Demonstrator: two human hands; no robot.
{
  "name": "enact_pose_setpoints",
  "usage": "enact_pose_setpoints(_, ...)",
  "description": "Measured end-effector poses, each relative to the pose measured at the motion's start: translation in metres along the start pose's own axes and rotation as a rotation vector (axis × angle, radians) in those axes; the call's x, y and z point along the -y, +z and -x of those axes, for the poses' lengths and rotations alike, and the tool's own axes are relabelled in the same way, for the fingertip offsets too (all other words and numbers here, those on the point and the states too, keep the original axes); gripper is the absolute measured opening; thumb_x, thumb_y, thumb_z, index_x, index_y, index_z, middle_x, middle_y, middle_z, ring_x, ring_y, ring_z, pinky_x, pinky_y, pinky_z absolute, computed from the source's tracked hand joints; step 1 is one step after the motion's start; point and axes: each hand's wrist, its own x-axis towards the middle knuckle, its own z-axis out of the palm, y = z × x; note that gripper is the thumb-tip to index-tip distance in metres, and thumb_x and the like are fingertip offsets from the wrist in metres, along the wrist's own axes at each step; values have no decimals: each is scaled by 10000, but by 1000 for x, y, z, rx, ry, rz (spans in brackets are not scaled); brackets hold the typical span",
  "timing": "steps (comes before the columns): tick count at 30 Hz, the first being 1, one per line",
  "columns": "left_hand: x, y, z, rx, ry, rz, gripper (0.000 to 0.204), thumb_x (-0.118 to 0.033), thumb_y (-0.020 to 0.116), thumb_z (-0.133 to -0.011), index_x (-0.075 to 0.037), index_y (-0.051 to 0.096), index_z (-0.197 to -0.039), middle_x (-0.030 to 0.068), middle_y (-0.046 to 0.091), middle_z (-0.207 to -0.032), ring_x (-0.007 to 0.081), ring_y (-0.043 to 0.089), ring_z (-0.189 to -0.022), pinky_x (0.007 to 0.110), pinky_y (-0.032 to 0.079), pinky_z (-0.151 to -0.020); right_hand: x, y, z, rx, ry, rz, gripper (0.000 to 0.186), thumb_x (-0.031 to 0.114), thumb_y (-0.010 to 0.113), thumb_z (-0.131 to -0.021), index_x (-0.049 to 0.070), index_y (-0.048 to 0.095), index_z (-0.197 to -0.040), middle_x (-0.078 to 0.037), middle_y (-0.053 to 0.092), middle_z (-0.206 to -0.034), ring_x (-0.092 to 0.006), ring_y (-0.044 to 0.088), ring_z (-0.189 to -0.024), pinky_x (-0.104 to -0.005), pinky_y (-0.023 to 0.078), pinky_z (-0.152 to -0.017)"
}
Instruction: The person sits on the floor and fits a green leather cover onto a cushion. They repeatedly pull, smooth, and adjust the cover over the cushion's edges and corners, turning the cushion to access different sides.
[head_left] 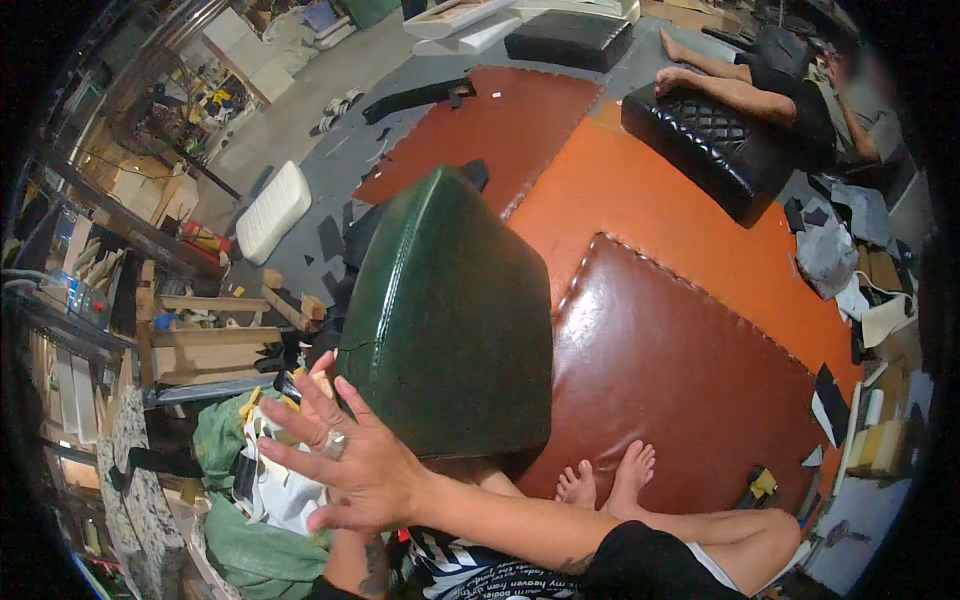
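A dark green leather-look cushion block (460,310) with a pale-stitched seam stands tilted in front of me. A short dark line, perhaps a loose thread, crosses its left side near the seam. My right arm reaches across to the left, and my right hand (365,465), with a ring on it, is open with spread fingers beside the block's lower left corner. Behind it, my left hand (322,372) is mostly hidden; only some fingertips show by the block's edge. Whether the left hand holds anything is not visible.
Under my bare feet lies a brown padded panel (680,360) on orange sheeting (600,170). Another person rests a leg on a black tufted cushion (700,140). A white cushion (274,212), wooden frames (215,335) and a green sack (260,555) lie left. A yellow-and-black tool (762,485) lies right.
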Motion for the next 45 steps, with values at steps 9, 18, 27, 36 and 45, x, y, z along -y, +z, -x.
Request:
enact_pose_setpoints(9, 5, 3, -38, 36, -91, -263, 577, -416, 421, -1171, 23, 569, -1514, 138, 650, -1421, 192, 625, -1251, 335, 478, -1094, -156, -178, 77, -689, 223, 403, 814, 578, 353, -1127, -21, 268, -1672, -196, 235, -1760, -319, 159, -1644, -434, 103, -1318)
enact_pose_setpoints(18, -7, 10, -27, 123, -80, -304, 548, -358, 396, -1170, 30, 563, -1519, 151, 672, -1384, 193, 668, -1187, 327, 523, -1027, -74, 3, 269, 31, 1172, 116, 812, 249, 551, -1070, 7, 97, -1697, -364, 139, -1721, -429, 161, -1632, -472, 197, -1295)
enact_pose_setpoints(27, 13, -10, -60, 28, -182, -160, 571, -401, 384, -1166, 6, 581, -1515, 123, 697, -1332, 179, 682, -1124, 310, 535, -979, -179, -157, 208, -894, 1307, 709, 688, 309, 438, -1144, 106, 124, -1722, -304, 320, -1690, -462, 437, -1486, -502, 358, -1216)
enact_pose_setpoints(36, 30, -31, -81, 61, -140, -177, 559, -411, 454, -1149, 8, 620, -1480, 128, 674, -1406, 190, 643, -1227, 325, 478, -1081, -114, 3, 359, -113, 1909, -231, 1099, 717, 478, -1029, -150, 159, -1625, -402, 243, -1667, -482, 270, -1576, -476, 253, -1289)
enact_pose_setpoints(45, -20, 50, 3, 212, 6, -243, 545, -348, 415, -1168, 59, 565, -1497, 173, 647, -1458, 250, 616, -1311, 364, 445, -1140, -38, -168, 221, -605, 1496, -353, 841, 594, 553, -1074, 94, 284, -1693, -184, 404, -1663, -258, 564, -1383, -381, 515, -1056)
